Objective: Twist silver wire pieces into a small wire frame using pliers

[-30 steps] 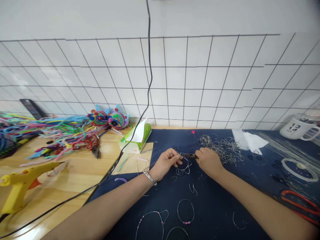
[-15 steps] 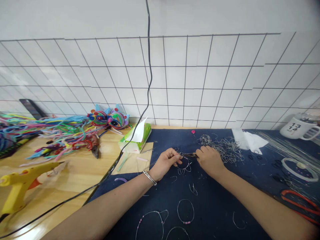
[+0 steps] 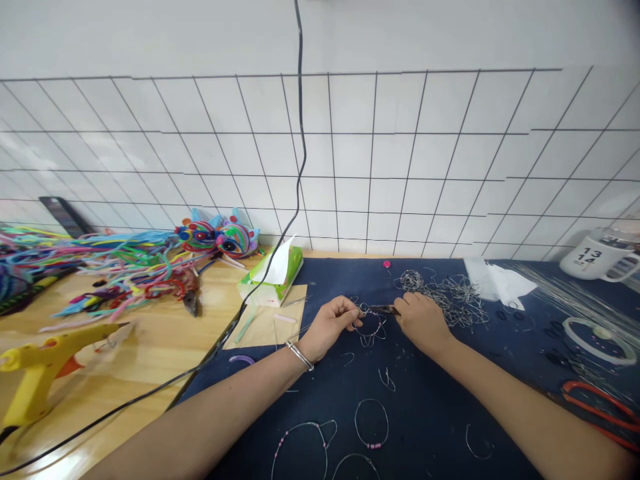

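Observation:
Between thumb and fingers, my left hand (image 3: 336,321) pinches a beaded wire ring (image 3: 369,335) with thin wire loops around it. My right hand (image 3: 421,320) is wrapped round a pair of pliers (image 3: 383,309), their handles mostly hidden in the palm. The plier jaws point left and meet the wire close to my left fingertips; whether they grip it is too small to tell. Below lie a wire hoop with pink beads (image 3: 371,424) and a larger beaded hoop (image 3: 300,440), both flat on the dark blue cloth (image 3: 420,413).
A tangle of wire (image 3: 450,300) lies beyond my right hand, with straight wires and a white mug (image 3: 597,257) farther right. Orange-handled scissors (image 3: 600,403) rest near my right forearm. Leftward are a tissue pack (image 3: 273,277), yellow glue gun (image 3: 45,367) and black cable (image 3: 300,133).
Both hands keep almost the same place. The pliers and right hand have shifted very slightly to the right, and the wire ring has turned a little.

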### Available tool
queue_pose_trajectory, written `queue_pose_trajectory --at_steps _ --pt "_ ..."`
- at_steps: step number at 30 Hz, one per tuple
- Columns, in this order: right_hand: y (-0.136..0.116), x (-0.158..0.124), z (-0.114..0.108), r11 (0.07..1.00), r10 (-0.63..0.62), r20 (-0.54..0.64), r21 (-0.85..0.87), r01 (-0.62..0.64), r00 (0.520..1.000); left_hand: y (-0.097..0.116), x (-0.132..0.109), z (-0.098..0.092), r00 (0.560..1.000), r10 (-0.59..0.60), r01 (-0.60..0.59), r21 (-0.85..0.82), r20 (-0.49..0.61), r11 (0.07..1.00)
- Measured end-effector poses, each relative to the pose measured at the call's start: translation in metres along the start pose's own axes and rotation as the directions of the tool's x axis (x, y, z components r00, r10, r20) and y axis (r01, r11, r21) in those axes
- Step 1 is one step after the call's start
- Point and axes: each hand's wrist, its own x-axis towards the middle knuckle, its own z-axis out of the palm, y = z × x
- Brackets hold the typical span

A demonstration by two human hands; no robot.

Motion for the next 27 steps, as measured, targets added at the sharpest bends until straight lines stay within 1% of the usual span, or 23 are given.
queue_pose_trajectory --at_steps 9,19,27 --pt "0.0004 -0.0003 0.0003 1.000 -0.012 0.000 -0.009 0.012 1.000 0.0016 0.0009 -0.0007 0.999 -0.010 0.013 0.054 -0.048 0.998" --pt "0.0004 -0.0010 0.0022 1.000 -0.013 0.007 -0.003 0.013 1.000 -0.0034 0.0020 -0.0037 0.998 0.024 -0.014 0.154 -0.063 0.988" --pt "-0.0004 -0.0013 0.0031 1.000 -0.013 0.019 -0.010 0.013 1.000 -0.0057 0.0027 -0.0045 0.997 0.039 -0.024 0.203 -0.074 0.979"
